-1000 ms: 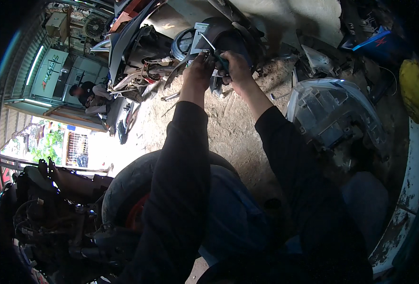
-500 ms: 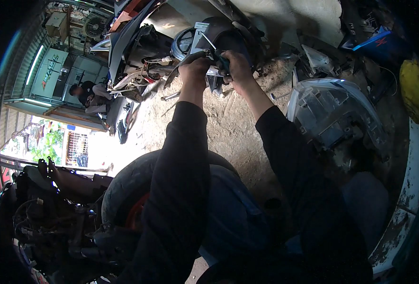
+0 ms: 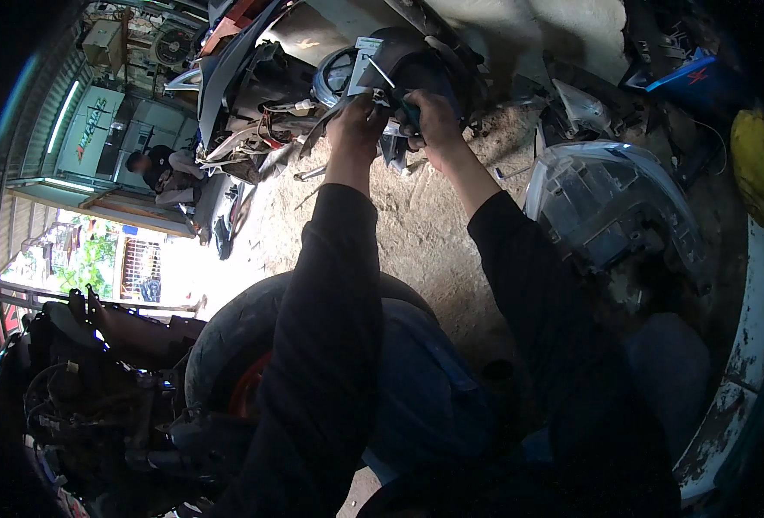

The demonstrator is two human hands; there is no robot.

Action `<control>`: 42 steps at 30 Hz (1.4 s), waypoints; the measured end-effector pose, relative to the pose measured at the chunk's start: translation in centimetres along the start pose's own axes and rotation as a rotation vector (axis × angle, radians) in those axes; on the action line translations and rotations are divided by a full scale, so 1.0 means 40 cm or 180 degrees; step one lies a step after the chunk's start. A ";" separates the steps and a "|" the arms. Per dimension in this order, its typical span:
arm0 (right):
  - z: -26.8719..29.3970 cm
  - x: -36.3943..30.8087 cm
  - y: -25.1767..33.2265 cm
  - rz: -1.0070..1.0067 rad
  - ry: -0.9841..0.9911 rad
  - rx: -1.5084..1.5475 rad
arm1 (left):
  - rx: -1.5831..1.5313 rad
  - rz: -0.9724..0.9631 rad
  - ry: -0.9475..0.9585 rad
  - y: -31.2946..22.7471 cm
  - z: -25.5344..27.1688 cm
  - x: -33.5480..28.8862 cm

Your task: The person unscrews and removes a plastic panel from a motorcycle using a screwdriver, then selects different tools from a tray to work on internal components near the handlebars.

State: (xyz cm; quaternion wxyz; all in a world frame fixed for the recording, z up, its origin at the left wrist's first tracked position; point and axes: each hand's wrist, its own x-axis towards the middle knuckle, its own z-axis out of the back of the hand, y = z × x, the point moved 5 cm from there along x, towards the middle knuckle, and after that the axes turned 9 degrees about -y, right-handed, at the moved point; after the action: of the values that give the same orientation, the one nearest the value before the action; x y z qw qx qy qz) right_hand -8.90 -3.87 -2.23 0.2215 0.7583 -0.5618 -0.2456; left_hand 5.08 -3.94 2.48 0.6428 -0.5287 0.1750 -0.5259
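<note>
The floor is bare dirt in a messy repair shop. A tire sits near the knees, and a clear plastic cover lies to the right. Up ahead, the left hand grips the scooter dashboard. The right hand is closed around a green-handled screwdriver touching it.

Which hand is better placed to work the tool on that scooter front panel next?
Probably the right hand: it grips the green-handled screwdriver, tip towards the dark panel. The left hand only rests against the panel beside it.
</note>
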 end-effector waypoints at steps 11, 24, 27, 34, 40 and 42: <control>-0.002 -0.008 0.007 -0.0068 0.0127 0.0073 | -0.0474 0.0486 -0.0293 -0.008 -0.009 -0.019; -0.004 -0.007 0.005 -0.0035 0.0149 0.0150 | -0.1665 0.1546 -0.0469 0.077 -0.019 0.015; -0.005 -0.008 0.005 -0.0044 0.0177 0.0162 | -0.0876 0.0711 -0.0305 0.022 -0.016 -0.008; -0.002 -0.007 0.006 0.0012 0.0207 0.0169 | -0.2034 0.2140 -0.0793 -0.015 -0.020 -0.040; 0.000 -0.003 0.004 -0.0018 0.0136 0.0058 | -0.1882 0.2072 -0.0394 0.037 -0.029 -0.004; 0.001 -0.005 0.003 -0.0019 0.0080 0.0028 | -0.1649 0.1717 -0.0080 0.053 -0.025 0.016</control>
State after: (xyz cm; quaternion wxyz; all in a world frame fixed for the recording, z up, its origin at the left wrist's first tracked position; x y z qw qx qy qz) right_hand -9.06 -3.74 -2.15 0.2245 0.7639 -0.5578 -0.2343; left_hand 5.59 -5.25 0.48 0.6053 -0.6151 0.4274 -0.2694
